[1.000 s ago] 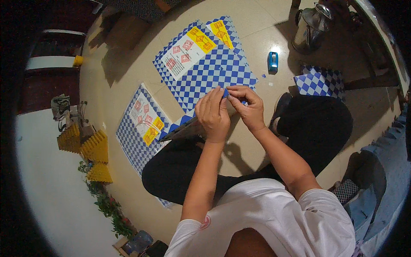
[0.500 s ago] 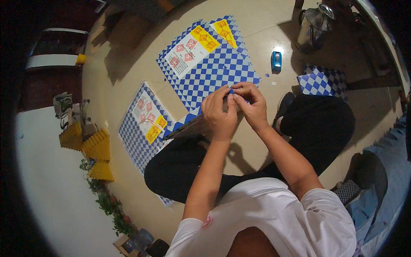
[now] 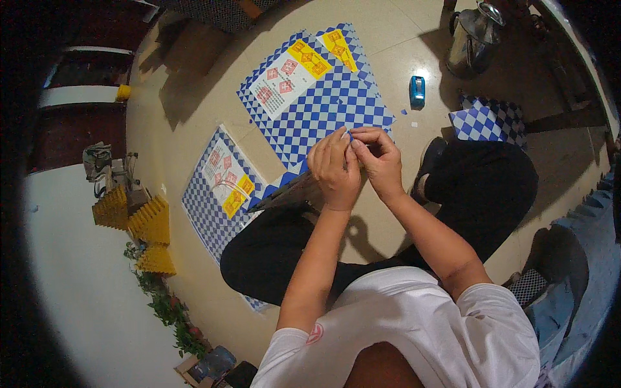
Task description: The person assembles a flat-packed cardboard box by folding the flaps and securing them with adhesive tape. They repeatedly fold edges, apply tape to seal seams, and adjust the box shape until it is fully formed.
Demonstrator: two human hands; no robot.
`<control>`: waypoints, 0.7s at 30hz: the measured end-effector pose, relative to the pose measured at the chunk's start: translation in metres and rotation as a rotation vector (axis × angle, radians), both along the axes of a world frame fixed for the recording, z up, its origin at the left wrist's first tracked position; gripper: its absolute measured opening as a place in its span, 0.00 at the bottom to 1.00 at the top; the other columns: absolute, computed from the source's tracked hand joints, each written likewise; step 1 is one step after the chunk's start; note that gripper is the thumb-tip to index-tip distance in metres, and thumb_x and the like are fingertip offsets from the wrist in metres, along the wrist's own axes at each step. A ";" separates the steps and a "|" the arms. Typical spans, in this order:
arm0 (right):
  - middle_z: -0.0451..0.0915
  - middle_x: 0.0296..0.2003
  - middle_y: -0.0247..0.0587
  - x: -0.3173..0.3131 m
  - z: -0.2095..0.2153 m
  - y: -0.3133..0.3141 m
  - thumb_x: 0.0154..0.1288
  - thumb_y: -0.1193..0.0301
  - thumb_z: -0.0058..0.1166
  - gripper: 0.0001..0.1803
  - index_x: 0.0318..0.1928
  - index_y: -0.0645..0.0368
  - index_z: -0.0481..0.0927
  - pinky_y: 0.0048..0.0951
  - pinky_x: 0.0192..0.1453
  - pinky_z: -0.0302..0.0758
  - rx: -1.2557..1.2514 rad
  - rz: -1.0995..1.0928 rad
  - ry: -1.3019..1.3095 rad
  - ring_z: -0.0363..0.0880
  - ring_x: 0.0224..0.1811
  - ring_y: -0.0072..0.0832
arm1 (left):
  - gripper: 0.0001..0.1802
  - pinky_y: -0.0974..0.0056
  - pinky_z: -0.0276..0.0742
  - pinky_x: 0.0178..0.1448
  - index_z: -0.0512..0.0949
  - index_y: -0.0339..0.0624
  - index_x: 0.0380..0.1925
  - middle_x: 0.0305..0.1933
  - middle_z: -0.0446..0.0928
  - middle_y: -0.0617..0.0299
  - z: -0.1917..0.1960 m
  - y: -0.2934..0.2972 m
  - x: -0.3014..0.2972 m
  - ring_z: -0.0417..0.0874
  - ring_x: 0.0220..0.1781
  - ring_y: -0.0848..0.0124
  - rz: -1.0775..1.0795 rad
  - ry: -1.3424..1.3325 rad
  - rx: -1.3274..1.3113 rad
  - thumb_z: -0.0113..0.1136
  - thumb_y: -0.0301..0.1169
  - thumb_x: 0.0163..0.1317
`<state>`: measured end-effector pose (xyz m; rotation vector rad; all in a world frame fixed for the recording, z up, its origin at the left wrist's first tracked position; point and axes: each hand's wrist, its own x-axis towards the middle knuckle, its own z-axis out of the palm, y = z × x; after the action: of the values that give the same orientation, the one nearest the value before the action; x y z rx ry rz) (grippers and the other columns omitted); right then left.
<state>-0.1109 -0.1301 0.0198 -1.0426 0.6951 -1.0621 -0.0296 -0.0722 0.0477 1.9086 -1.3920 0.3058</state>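
Observation:
My left hand (image 3: 334,169) and my right hand (image 3: 380,167) meet above the floor between my bent knees, thumbs and fingers pinched together. A tiny blue-and-white corner (image 3: 350,136) shows between the fingertips. From my left hand a dark-sided sheet with a blue-and-white diamond pattern (image 3: 303,191) slants down toward my left knee. Most of its upper part is hidden by my fingers. Just past my hands lies a large blue-and-white diamond-patterned sheet (image 3: 310,107) bearing a white and yellow printed panel. Another patterned sheet (image 3: 202,194) of that kind lies by my left knee.
A teal tape dispenser (image 3: 417,92) stands on the floor ahead, with small scraps (image 3: 414,124) near it. Beyond my right knee lies a folded patterned piece (image 3: 482,124). A metal kettle (image 3: 475,42) stands far right. Yellow corrugated pieces (image 3: 147,220) and plants (image 3: 167,307) line the left wall.
The fingertips have shifted slightly over the corner, and less of its blue shows now. My left fingers have curled a little closer. The sheets on the floor have not moved.

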 end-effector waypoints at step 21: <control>0.84 0.38 0.43 -0.006 0.005 -0.003 0.60 0.80 0.63 0.06 0.39 0.62 0.84 0.27 0.44 0.79 -0.445 -0.172 0.256 0.84 0.38 0.30 | 0.12 0.53 0.67 0.65 0.80 0.39 0.45 0.54 0.82 0.56 -0.003 -0.001 0.001 0.81 0.57 0.58 -0.005 -0.037 -0.036 0.61 0.24 0.60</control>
<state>-0.1166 -0.1335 0.0252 -1.5429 0.7824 -1.2793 -0.0285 -0.0734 0.0451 1.8786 -1.4057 0.3634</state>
